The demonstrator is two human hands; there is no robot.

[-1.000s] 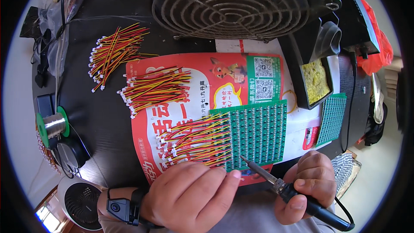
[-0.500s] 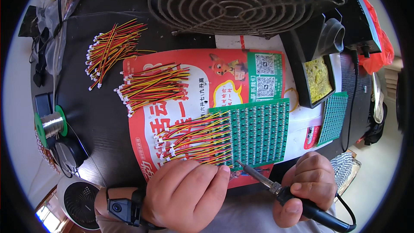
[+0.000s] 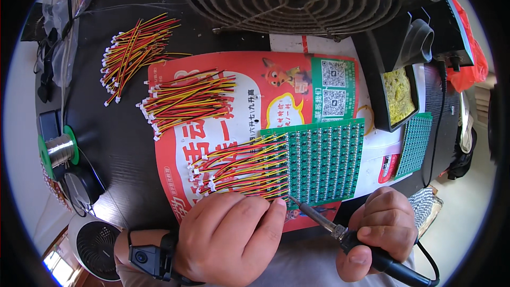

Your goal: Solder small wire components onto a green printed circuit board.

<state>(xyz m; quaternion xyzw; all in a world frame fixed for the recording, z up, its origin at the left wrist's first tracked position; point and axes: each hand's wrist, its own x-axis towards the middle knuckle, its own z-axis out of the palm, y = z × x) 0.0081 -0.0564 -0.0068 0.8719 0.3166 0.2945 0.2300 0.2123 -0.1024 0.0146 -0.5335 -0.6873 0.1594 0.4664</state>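
Observation:
A green panel of small circuit boards (image 3: 326, 162) lies in front of me, with a row of red and yellow wire leads (image 3: 244, 162) along its left side. White plugs sit on the leads' outer ends. My left hand (image 3: 228, 239) is closed at the panel's near left corner, thumb and finger pinching a lead that is mostly hidden beneath them. My right hand (image 3: 380, 231) grips the black handle of a soldering iron (image 3: 321, 219). Its tip is at the near edge of the panel, close beside my left fingertips and the wire ends.
Two more bundles of leads, one on the poster (image 3: 186, 101) and one on the dark table (image 3: 139, 53), lie farther left. A fan grille (image 3: 297, 2) stands at the back. Right are a yellow sponge (image 3: 399, 95) in its holder and another panel (image 3: 414, 146). A solder spool (image 3: 59, 150) is far left.
The iron's tip has moved slightly left across the panel, nearer my left fingertips. The view has shifted a little; both hands keep their grip.

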